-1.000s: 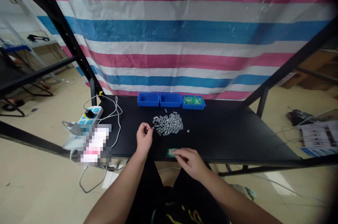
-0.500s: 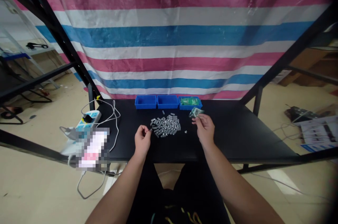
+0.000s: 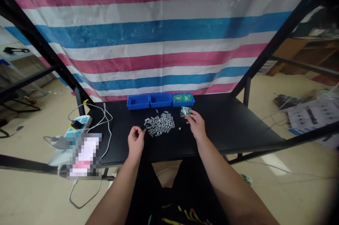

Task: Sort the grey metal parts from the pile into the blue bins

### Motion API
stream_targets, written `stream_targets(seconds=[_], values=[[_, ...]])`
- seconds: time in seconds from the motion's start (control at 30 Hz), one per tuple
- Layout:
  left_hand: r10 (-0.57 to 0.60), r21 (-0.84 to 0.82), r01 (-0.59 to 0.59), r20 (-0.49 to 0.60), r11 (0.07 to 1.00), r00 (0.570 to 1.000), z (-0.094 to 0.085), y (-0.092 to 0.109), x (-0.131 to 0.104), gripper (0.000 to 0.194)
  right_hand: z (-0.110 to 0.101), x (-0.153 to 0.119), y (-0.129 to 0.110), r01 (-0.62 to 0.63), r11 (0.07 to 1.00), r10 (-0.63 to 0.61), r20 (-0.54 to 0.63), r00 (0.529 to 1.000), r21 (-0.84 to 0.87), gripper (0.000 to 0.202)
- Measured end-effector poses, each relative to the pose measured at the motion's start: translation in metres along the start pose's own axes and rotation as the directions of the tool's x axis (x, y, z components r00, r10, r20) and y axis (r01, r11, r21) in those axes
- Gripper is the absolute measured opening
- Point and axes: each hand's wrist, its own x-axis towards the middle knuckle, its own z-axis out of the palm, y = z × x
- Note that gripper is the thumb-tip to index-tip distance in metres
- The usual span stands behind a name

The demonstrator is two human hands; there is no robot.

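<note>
Many small silver metal parts (image 3: 160,124) lie in a pile on the black table (image 3: 219,126). At the pile's left edge my left hand (image 3: 136,139) is pinched around a small silver part (image 3: 145,130). My right hand (image 3: 196,124), right of the pile, pinches a small clear bag with something green and white inside (image 3: 184,111). One silver part (image 3: 179,128) lies apart, between the pile and my right hand. Behind stand three blue trays in a row; the right tray (image 3: 183,104) holds green packets (image 3: 182,97). The left tray (image 3: 138,106) and middle tray (image 3: 160,105) show nothing inside.
On the left are a power strip (image 3: 79,126) with plugs, looping white cables (image 3: 109,133) and a blurred-out phone-like object (image 3: 84,156). A striped sheet (image 3: 159,30) hangs behind the table between black frame posts.
The view has turned slightly, so the table and trays appear farther left. Both hands keep their pinches, and the bag now hangs a little more to the left of my right fingers.
</note>
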Motion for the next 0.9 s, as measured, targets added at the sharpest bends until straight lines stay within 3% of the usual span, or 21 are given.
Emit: stream_targets(seconds=[0.17,0.27,0.43,0.6,0.7,0.8,0.9], values=[[0.017,0.026,-0.017,0.014,1.0,1.0,0.001,-0.001,0.0,0.017,-0.005,-0.001,-0.004,0.14,0.977,-0.146,-0.022,0.989,-0.158,0.029],[-0.004,0.005,0.004,0.017,1.0,1.0,0.001,-0.001,0.0,0.018,-0.007,-0.003,-0.006,0.167,0.968,-0.175,-0.027,0.984,-0.189,0.025],[0.0,0.027,-0.001,0.03,1.0,1.0,0.001,-0.002,-0.001,0.018,-0.004,-0.003,0.0,0.067,0.988,-0.069,-0.007,0.998,-0.143,0.033],[-0.018,0.056,0.013,0.081,0.998,0.997,0.0,-0.001,-0.001,0.017,0.006,0.02,-0.015,-0.002,0.956,0.059,0.187,0.981,-0.294,0.036],[-0.009,0.06,0.004,0.092,0.998,0.996,0.001,0.003,-0.002,0.017,0.01,0.05,-0.046,-0.003,0.991,0.031,0.215,0.976,-0.13,0.038],[-0.007,0.059,0.001,0.087,0.998,0.996,0.001,0.006,-0.001,0.017,0.014,0.083,-0.079,0.058,0.988,-0.081,0.153,0.985,0.146,0.039],[0.006,0.06,-0.011,0.089,0.998,0.996,0.002,0.006,-0.001,0.016,0.018,0.109,-0.091,0.091,0.968,-0.119,0.11,0.987,0.233,0.04]])
